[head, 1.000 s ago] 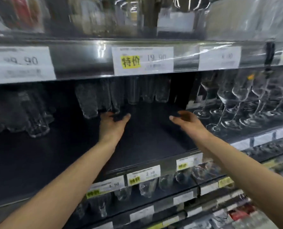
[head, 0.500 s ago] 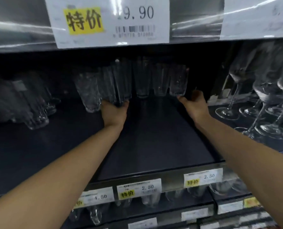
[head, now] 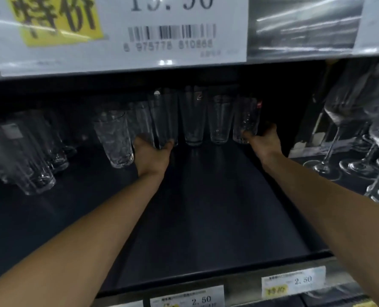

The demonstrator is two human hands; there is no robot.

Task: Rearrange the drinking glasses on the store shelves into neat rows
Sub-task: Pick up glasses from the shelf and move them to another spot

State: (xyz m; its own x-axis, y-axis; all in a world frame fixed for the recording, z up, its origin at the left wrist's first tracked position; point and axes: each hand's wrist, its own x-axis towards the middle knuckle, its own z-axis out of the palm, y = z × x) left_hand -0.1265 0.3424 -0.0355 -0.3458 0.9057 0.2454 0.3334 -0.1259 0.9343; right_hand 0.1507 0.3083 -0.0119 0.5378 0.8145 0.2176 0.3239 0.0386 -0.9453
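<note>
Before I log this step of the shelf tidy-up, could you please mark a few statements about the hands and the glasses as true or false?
1. The left hand grips the base of a tall tumbler in the back row. True.
2. The right hand holds a wine glass. False: it grips the rightmost tumbler; the wine glasses stand untouched further right.
3. The back-row tumblers lie on their sides. False: they stand upright.
4. A price label on the shelf edge below reads 2.50. True.
</note>
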